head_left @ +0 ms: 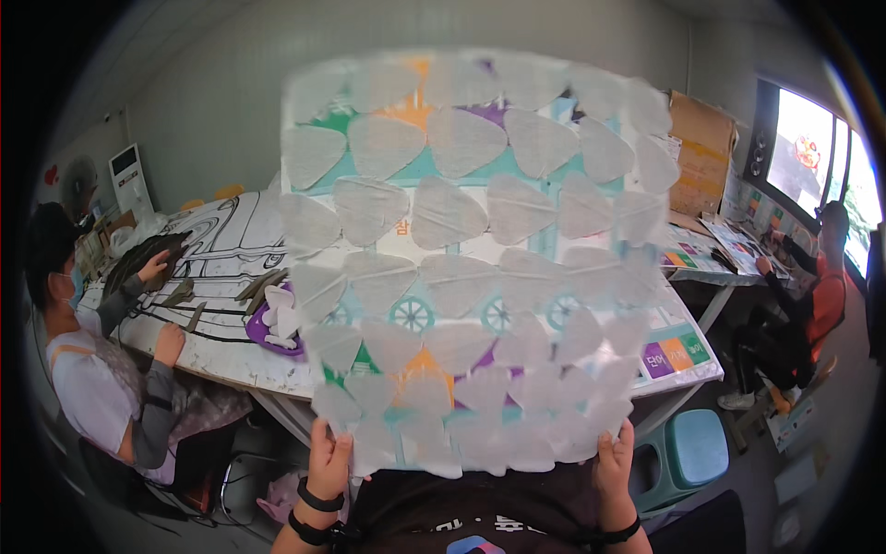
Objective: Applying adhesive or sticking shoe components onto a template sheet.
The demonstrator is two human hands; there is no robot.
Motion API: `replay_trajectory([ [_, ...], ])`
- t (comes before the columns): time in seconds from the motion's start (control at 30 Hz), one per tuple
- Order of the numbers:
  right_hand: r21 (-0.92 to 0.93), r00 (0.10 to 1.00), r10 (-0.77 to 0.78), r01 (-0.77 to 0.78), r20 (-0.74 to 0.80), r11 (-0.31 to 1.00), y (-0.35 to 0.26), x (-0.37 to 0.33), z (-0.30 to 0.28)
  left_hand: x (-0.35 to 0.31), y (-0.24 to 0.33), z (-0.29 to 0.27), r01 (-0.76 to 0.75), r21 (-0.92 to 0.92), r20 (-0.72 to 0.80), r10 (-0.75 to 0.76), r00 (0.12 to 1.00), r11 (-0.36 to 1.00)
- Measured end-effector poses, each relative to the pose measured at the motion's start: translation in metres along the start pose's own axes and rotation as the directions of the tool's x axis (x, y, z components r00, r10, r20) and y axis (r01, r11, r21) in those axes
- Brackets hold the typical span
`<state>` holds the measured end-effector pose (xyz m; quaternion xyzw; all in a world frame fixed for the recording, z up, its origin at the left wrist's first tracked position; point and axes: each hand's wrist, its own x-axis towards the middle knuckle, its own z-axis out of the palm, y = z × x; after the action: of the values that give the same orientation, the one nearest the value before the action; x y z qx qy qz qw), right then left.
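A large printed sheet (397,222) stands raised in front of me, hiding much of the table behind it. Rows of pale, translucent petal-shaped pieces (449,210) cover it, overlapping like scales; teal, green, orange and purple print shows in the gaps. My left hand (328,459) grips its lower left corner, thumb on the near face. At the lower right corner my right hand (613,459) holds it the same way. Just left of the sheet, a purple tray (261,334) with white petal-like pieces sits on the table.
On the left, a masked person (106,369) handles dark leaf-like pieces (143,263) on the line-drawn tabletop (226,235). Another person (817,300) sits at a side table on the right. A teal stool (699,448) stands near my right; a cardboard box (699,152) rises behind.
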<state>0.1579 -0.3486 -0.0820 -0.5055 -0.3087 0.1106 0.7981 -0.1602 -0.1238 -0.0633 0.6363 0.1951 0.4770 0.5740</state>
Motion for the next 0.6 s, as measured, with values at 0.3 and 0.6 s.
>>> replay_trajectory([
  [0.3,-0.02,0.994,0.1,-0.099,0.051,0.995,-0.019,-0.002,0.006,-0.003,0.009,0.006,0.161,-0.111,-0.016,-0.164,0.986,0.981],
  [0.6,-0.155,0.98,0.186,-0.173,0.068,0.973,-0.013,-0.003,0.003,-0.003,-0.003,0.0,0.263,-0.049,0.007,-0.263,0.965,0.964],
])
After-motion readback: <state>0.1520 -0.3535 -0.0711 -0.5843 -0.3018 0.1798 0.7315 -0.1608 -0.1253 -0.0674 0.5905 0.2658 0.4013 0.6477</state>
